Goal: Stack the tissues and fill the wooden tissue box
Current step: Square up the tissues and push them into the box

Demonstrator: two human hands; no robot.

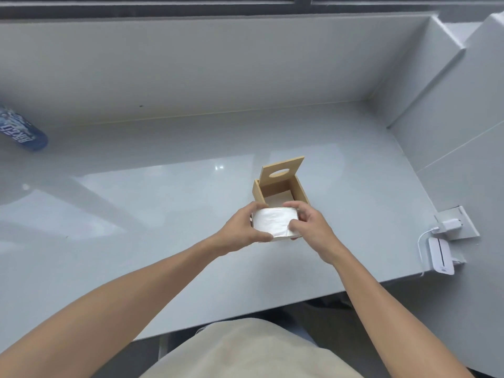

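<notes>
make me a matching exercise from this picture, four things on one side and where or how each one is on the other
Things:
1. tissue stack
2. wooden tissue box
3. blue bottle
4. white charger

States:
A. lying at the far left edge
B. plugged in at the right
C. held between both hands
D. lid propped open, hole visible

Pairs: 1-C, 2-D, 3-A, 4-B

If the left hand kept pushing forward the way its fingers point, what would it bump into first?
Probably the near wall of the open light wooden tissue box, which sits just beyond the fingers. The left hand and right hand hold the white tissue stack right before it; exact depth is unclear.
</notes>
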